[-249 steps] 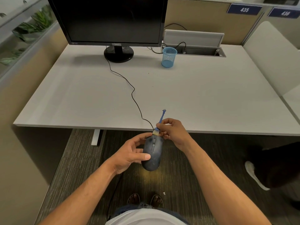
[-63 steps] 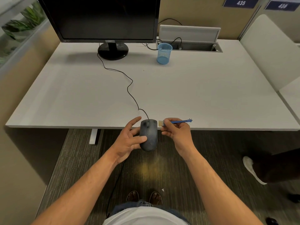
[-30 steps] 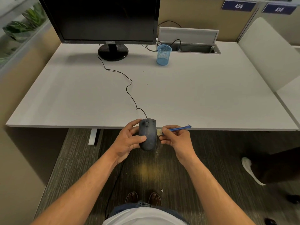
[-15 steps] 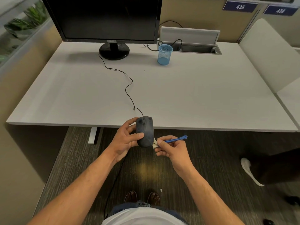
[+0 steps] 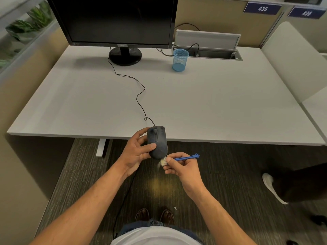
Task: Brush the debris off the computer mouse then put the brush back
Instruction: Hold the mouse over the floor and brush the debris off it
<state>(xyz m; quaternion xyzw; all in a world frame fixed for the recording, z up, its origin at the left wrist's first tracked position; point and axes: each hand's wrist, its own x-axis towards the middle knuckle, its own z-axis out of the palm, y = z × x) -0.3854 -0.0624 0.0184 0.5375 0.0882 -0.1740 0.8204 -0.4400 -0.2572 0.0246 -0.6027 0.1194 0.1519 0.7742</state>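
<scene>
Two bare hands meet just off the near edge of the white desk [image 5: 212, 106]. The left hand [image 5: 136, 152] grips a dark grey corded computer mouse [image 5: 157, 141], thumb across its top. The right hand [image 5: 184, 167] pinches a small blue-handled brush [image 5: 185, 158], its pale bristles touching the mouse's near end.

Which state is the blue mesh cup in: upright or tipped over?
Upright: the blue mesh cup stands on its base on the desk, open rim facing up.
</scene>
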